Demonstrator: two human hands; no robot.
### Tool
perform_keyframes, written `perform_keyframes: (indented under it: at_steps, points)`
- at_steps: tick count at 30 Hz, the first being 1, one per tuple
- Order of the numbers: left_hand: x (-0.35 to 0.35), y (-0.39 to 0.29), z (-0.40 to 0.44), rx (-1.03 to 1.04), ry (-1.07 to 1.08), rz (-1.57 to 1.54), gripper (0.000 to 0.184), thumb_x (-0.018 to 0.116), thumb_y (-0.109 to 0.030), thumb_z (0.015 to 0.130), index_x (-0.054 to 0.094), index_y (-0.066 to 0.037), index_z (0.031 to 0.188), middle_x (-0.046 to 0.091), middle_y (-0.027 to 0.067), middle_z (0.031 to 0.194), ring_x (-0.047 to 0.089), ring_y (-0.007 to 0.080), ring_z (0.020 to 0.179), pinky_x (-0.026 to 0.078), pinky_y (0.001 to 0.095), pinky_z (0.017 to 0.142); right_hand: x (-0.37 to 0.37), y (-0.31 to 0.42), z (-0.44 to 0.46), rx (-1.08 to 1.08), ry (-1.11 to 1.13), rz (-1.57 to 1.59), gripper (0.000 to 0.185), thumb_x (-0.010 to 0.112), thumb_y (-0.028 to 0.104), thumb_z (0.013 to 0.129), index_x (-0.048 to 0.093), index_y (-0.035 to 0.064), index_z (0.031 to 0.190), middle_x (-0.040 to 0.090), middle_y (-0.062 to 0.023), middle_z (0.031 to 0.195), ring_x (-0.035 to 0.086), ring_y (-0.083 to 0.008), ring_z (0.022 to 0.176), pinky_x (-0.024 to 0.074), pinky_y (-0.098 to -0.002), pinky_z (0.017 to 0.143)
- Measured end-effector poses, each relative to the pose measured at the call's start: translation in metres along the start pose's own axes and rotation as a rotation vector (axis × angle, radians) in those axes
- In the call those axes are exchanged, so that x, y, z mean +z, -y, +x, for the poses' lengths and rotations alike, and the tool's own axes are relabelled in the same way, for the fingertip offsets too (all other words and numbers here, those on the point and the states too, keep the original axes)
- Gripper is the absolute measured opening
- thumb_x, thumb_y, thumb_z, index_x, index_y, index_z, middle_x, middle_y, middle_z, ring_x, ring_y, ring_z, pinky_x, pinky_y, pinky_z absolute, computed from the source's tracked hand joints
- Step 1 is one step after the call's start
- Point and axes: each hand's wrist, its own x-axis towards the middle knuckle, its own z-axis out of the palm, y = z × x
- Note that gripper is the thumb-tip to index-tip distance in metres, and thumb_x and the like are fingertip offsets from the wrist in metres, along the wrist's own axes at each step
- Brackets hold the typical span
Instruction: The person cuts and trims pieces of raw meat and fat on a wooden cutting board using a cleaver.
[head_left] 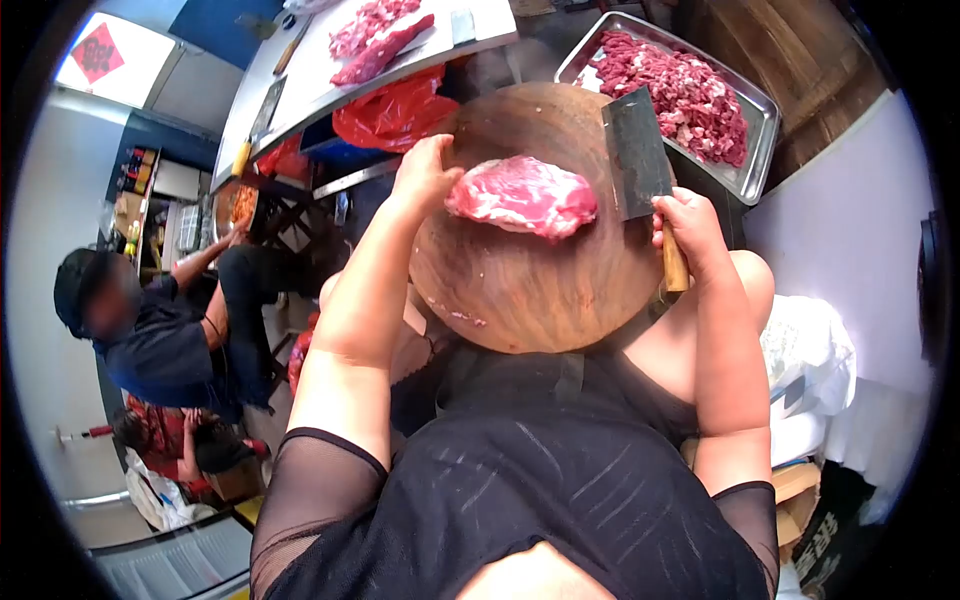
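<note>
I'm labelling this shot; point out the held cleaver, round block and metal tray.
Held cleaver (638,153), head view: blade's middle
Round block (530,295), head view: bare wood
Metal tray (761,140), head view: right wall

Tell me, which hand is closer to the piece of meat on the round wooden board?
Left. The left hand is at one end of the piece of meat, touching or nearly; the right hand is farther off, past the other end, gripping the cleaver.

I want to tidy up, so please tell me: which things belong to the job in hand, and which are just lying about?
In use:
meat piece
round wooden block
cleaver in the right hand
probably also tray of cut meat

Seemingly lying about:
red plastic bag
yellow-handled knife
white bag
</note>
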Motion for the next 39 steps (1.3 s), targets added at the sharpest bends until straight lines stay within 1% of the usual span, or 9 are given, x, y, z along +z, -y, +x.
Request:
perform_keyframes:
  at_steps: [3, 5, 8, 12, 15, 23, 28, 35, 39]
  points:
    - [0.026, 0.013, -0.021, -0.147, 0.045, -0.632, 0.037, 0.071, -0.011, 0.078, 0.064, -0.002, 0.114, 0.062, 0.0178, 0.118, 0.059, 0.0295, 0.111, 0.046, 0.0358, 0.097, 0.001, 0.000, -0.001, -0.007, 0.036, -0.009, 0.014, 0.058, 0.015, 0.089, 0.055, 0.0076, 0.077, 0.055, -0.0004, 0.064, 0.054, -0.0112, 0.047, 0.0464, -0.0272, 0.044]
    - [0.020, -0.011, -0.048, 0.308, 0.001, -0.308, 0.047, 0.075, -0.015, 0.079, 0.059, -0.006, 0.122, 0.059, 0.0159, 0.124, 0.056, 0.0287, 0.118, 0.045, 0.0347, 0.099, 0.004, 0.003, -0.001, -0.001, 0.056, -0.018, 0.014, 0.059, 0.015, 0.089, 0.055, 0.0075, 0.077, 0.056, -0.0005, 0.064, 0.054, -0.0110, 0.047, 0.0463, -0.0265, 0.044]
    - [0.034, -0.019, -0.067, 0.478, -0.033, 0.012, 0.051, 0.077, -0.014, 0.070, 0.061, -0.010, 0.118, 0.058, 0.0143, 0.124, 0.055, 0.0331, 0.114, 0.045, 0.0387, 0.097, 0.005, 0.000, 0.000, -0.028, 0.110, -0.029, 0.014, 0.060, 0.015, 0.088, 0.056, 0.0070, 0.078, 0.056, -0.0004, 0.064, 0.054, -0.0106, 0.047, 0.0463, -0.0262, 0.044]
    - [0.035, -0.017, -0.070, 0.387, -0.095, 0.076, 0.022, 0.068, -0.016, 0.076, 0.063, -0.011, 0.097, 0.060, 0.0085, 0.108, 0.055, 0.0300, 0.107, 0.045, 0.0423, 0.092, 0.010, -0.002, -0.004, -0.135, 0.168, -0.046, 0.013, 0.063, 0.014, 0.089, 0.056, 0.0068, 0.081, 0.055, 0.0003, 0.064, 0.055, -0.0100, 0.048, 0.0457, -0.0259, 0.045]
    - [0.025, -0.021, -0.073, 0.377, -0.008, 0.193, 0.020, 0.067, -0.018, 0.076, 0.064, -0.014, 0.095, 0.060, 0.0076, 0.106, 0.055, 0.0286, 0.106, 0.044, 0.0408, 0.092, 0.012, -0.012, -0.010, -0.236, 0.163, -0.119, 0.011, 0.061, 0.012, 0.091, 0.056, 0.0064, 0.083, 0.055, 0.0004, 0.063, 0.053, -0.0093, 0.049, 0.0444, -0.0247, 0.046]
    - [0.045, -0.006, -0.074, 0.633, -0.175, 0.174, 0.011, 0.068, -0.022, 0.076, 0.062, -0.015, 0.084, 0.059, 0.0010, 0.095, 0.058, 0.0226, 0.097, 0.044, 0.0387, 0.089, 0.031, -0.022, -0.056, -0.316, 0.117, -0.240, 0.007, 0.059, 0.008, 0.090, 0.061, 0.0024, 0.093, 0.055, 0.0014, 0.065, 0.050, -0.0075, 0.052, 0.0403, -0.0235, 0.048]
    - [0.029, -0.006, -0.087, 0.567, -0.307, -0.138, 0.009, 0.069, -0.013, 0.073, 0.062, -0.013, 0.080, 0.060, 0.0033, 0.084, 0.060, 0.0264, 0.085, 0.047, 0.0385, 0.075, 0.059, -0.022, -0.102, -0.123, 0.179, -0.217, 0.006, 0.058, 0.008, 0.092, 0.060, 0.0022, 0.095, 0.055, 0.0017, 0.066, 0.051, -0.0073, 0.053, 0.0419, -0.0228, 0.049]
    - [0.051, 0.010, -0.091, 0.546, -0.319, -0.283, 0.012, 0.071, -0.013, 0.073, 0.063, -0.014, 0.081, 0.059, 0.0036, 0.086, 0.059, 0.0262, 0.084, 0.046, 0.0380, 0.077, 0.098, -0.074, -0.085, -0.143, 0.168, -0.089, 0.009, 0.058, 0.010, 0.093, 0.059, 0.0024, 0.097, 0.055, 0.0005, 0.065, 0.052, -0.0088, 0.051, 0.0432, -0.0239, 0.047]
    - [0.041, -0.006, -0.098, 0.578, -0.388, -0.115, 0.013, 0.071, -0.019, 0.073, 0.064, -0.018, 0.084, 0.059, 0.0002, 0.091, 0.057, 0.0200, 0.091, 0.043, 0.0352, 0.083, 0.100, -0.080, -0.082, -0.064, 0.134, -0.052, 0.008, 0.059, 0.011, 0.093, 0.058, 0.0033, 0.093, 0.056, -0.0002, 0.064, 0.053, -0.0096, 0.050, 0.0437, -0.0244, 0.046]
